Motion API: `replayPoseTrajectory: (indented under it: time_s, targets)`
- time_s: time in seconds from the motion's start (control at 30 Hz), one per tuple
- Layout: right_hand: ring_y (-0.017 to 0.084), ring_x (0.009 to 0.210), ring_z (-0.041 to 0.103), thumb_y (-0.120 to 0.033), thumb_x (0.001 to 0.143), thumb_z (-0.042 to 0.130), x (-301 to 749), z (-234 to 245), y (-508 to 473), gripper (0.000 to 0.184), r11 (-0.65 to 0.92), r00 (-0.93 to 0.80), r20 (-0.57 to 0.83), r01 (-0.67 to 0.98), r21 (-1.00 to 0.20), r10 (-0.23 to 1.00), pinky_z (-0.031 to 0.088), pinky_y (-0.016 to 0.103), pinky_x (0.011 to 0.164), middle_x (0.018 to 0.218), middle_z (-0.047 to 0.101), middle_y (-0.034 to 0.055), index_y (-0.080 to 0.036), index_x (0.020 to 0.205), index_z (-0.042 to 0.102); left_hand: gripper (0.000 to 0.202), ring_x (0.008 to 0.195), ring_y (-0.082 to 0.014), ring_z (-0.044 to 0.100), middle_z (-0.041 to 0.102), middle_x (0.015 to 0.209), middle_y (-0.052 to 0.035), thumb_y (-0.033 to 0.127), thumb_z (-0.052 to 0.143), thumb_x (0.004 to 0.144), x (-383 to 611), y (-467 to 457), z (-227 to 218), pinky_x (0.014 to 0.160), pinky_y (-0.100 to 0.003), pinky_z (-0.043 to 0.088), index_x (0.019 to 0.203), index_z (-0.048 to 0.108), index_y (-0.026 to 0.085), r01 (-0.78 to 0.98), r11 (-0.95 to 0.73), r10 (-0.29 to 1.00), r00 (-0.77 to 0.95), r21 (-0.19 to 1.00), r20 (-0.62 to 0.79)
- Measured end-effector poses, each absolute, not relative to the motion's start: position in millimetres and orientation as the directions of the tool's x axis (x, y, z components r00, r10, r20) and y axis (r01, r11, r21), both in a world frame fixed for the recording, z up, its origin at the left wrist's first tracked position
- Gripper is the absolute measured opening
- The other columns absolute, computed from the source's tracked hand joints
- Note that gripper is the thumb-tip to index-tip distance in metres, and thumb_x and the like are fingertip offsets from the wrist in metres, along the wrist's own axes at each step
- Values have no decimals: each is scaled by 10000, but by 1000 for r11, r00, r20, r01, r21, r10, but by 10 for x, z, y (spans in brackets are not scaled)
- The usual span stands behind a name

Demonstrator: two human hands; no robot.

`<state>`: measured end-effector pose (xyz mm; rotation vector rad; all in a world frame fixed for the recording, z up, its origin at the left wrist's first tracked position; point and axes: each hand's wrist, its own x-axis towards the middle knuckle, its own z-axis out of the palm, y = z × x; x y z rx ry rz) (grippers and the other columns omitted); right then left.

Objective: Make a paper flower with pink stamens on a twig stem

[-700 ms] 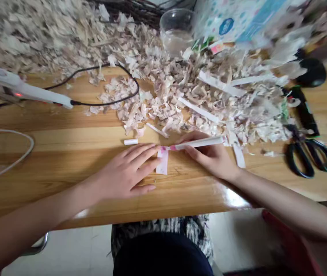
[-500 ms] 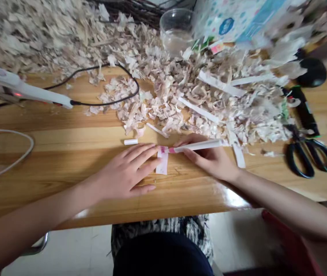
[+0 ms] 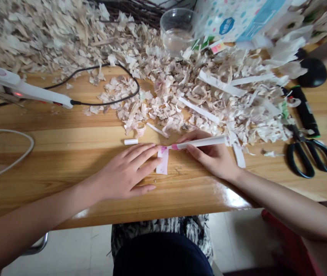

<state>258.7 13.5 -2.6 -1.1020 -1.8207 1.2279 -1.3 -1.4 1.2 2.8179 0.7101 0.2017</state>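
White paper rolled into a slim tube lies clenched in the right hand, its fingers pinching the shaft from below while the pink-marked tip points left, clear of the grip. That tip sits just above a pink-printed paper strip lying on the wooden table. Holding the tube back from its tip appears to leave that end free over the strip. The left hand rests palm-down, its fingers released and spread, their tips just beside the strip; this flat pose seems to steady the hand against the table. A short white tube lies just above those fingers. Beyond, a heap of paper shreds is pushed toward the table's far side, keeping the near area free for handling. Black-handled scissors lie off to the right, and a white corded tool rests at the left.
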Motion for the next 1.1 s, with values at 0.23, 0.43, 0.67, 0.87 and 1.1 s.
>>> replayPoseTrajectory:
  time_s: [0.23,0.43,0.67,0.87,1.1]
  targets:
    - [174,815,626,-290,908,552,2609,-11,116,145,198,-394,109,191,-962,913,507,291,696,923,657,54,-219,1001,638,557,1329,-305,339,395,1426,-185,499,390,921,-11,-21,12,1080,-468,325,1316,451,111,453,-857,482,873,247,71]
    - [168,805,638,-280,903,551,2625,24,104,152,276,-393,203,139,-951,897,529,296,705,906,659,64,-201,1004,633,548,1331,-300,330,390,1431,-179,491,393,922,-12,-19,11,1077,-466,322,1319,449,117,452,-856,482,873,251,71]
    - [153,802,622,-285,911,532,2567,-30,126,155,223,-494,85,228,-948,865,499,259,683,907,660,57,-176,954,634,557,1333,-296,327,391,1431,-172,496,381,926,-16,-28,16,1079,-459,314,1340,429,126,464,-851,491,869,246,63]
    - [186,808,620,-366,909,529,2584,-23,132,227,194,-418,58,291,-937,906,493,284,667,899,653,71,-172,937,644,549,1333,-297,326,383,1437,-174,484,403,920,-19,-21,8,1089,-455,300,1328,438,119,460,-848,492,868,263,68]
    - [186,837,620,-316,914,525,2588,-33,139,185,208,-467,59,275,-939,882,501,296,703,904,654,69,-179,918,649,565,1335,-299,325,378,1441,-178,493,399,920,-18,-23,5,1082,-464,315,1342,422,119,462,-849,493,867,258,71]
